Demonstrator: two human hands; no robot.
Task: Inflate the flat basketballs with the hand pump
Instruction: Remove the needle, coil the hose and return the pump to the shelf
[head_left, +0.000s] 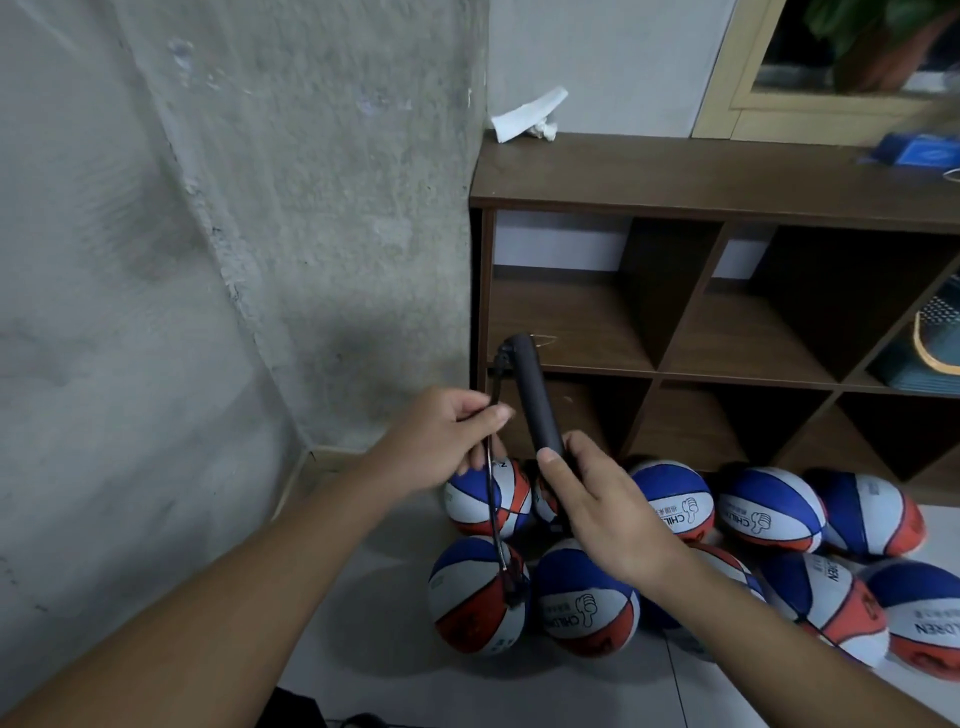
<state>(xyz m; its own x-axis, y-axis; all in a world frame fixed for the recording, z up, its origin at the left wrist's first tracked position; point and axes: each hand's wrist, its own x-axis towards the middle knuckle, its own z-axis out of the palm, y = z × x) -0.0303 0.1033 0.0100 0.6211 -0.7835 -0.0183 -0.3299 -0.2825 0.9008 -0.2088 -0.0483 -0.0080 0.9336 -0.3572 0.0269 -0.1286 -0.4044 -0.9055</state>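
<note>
Pump (535, 397) lower end behind right hand (602, 514); rightmost basketball (924, 618) edge-cropped.

A: What stands behind? 
B: A dark brown wooden cubby shelf (727, 176) against a rough grey concrete wall (234, 208).

A: Anything on top of it? 
B: Crumpled white paper (527, 117) at its left end, a blue packet (914, 150) at its right.

A: Inside it? 
B: A teal shoe with an orange sole (935, 338) in a right-hand compartment.

A: And underfoot? 
B: Pale floor tiles (395, 675).
</note>
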